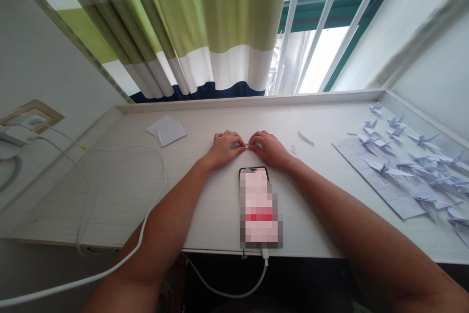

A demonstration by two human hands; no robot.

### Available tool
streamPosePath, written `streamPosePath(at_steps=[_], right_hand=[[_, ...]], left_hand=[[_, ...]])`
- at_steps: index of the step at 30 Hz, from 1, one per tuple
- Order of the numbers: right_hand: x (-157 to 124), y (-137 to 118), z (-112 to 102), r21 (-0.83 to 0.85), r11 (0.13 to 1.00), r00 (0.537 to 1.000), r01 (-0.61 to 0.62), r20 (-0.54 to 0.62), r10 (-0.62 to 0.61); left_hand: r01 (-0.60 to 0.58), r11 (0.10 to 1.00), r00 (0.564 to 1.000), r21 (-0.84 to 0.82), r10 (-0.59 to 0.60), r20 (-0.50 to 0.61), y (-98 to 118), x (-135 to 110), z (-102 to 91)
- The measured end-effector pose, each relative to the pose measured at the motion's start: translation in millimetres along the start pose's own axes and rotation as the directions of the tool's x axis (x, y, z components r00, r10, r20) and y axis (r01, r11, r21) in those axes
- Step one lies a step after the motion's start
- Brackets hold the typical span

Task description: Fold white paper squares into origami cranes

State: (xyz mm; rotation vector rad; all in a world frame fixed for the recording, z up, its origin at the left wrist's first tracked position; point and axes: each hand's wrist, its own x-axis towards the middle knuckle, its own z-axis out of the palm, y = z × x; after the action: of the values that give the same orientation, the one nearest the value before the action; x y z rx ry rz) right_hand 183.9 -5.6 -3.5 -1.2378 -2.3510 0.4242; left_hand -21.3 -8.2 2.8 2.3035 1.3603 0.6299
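Observation:
My left hand [227, 147] and my right hand [270, 149] meet near the middle of the white desk, fingertips almost touching. Between them they pinch a small piece of folded paper [246, 145], most of it hidden by the fingers. Just below the hands lies a phone [258, 200] with a blurred screen and a white cable plugged into its lower end. Beyond my right hand rests a narrow paper strip [306, 137]. To the left of my left hand sit several white paper sheets [171, 130], loosely stacked.
Many folded paper cranes [388, 169] crowd the desk's right side, some on a printed sheet [397, 205]. A white charging cable [163, 166] loops across the left side and over my left forearm, from a wall socket [34, 116]. A curtain [220, 25] and barred window stand behind.

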Motion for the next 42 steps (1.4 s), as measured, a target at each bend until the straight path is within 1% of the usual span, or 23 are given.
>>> streamPosePath(at_steps=[9, 11, 14, 17, 19, 22, 25, 29, 31, 34, 37, 42], right_hand=[[0, 0, 2, 0.034, 0.999, 0.999, -0.033, -0.006, 0.034], [1, 1, 4, 0.073, 0.995, 0.997, -0.075, -0.029, 0.078], [2, 2, 7, 0.120, 0.984, 0.987, -0.135, -0.074, 0.144], [3, 3, 9, 0.134, 0.977, 0.979, -0.165, -0.097, 0.179], [2, 3, 9, 0.142, 0.977, 0.978, -0.162, -0.111, 0.178], [1, 3, 10, 0.143, 0.980, 0.979, -0.137, -0.131, 0.156], [2, 2, 12, 0.127, 0.982, 0.980, -0.140, -0.125, 0.155], [5, 1, 13, 0.090, 0.977, 0.973, -0.192, -0.116, 0.202], [5, 1, 14, 0.097, 0.973, 0.966, -0.211, -0.131, 0.223], [6, 2, 15, 0.139, 0.967, 0.958, -0.215, -0.163, 0.237], [6, 3, 16, 0.157, 0.962, 0.953, -0.223, -0.171, 0.248], [4, 6, 15, 0.121, 0.982, 0.976, -0.142, -0.151, 0.160]], left_hand=[[0.037, 0.998, 0.999, -0.047, -0.037, 0.004, 1, 1, 1.0], [0.071, 0.996, 0.997, -0.059, -0.072, -0.003, 1, 2, 2.9], [0.142, 0.988, 0.988, -0.060, -0.145, -0.046, 2, 3, 6.5], [0.199, 0.978, 0.976, -0.058, -0.203, -0.082, 3, 5, 9.4], [0.214, 0.975, 0.972, -0.061, -0.219, -0.086, 3, 6, 10.4], [0.199, 0.978, 0.975, -0.067, -0.205, -0.082, 3, 6, 11.1], [0.208, 0.976, 0.974, -0.067, -0.213, -0.071, 4, 8, 11.0], [0.264, 0.963, 0.961, -0.060, -0.268, -0.066, 7, 10, 9.8], [0.279, 0.957, 0.956, -0.072, -0.284, -0.068, 7, 11, 9.4], [0.281, 0.955, 0.955, -0.096, -0.288, -0.073, 4, 11, 9.6], [0.275, 0.956, 0.957, -0.105, -0.283, -0.065, 1, 12, 9.6], [0.279, 0.956, 0.957, -0.089, -0.285, -0.051, 3, 12, 7.5]])
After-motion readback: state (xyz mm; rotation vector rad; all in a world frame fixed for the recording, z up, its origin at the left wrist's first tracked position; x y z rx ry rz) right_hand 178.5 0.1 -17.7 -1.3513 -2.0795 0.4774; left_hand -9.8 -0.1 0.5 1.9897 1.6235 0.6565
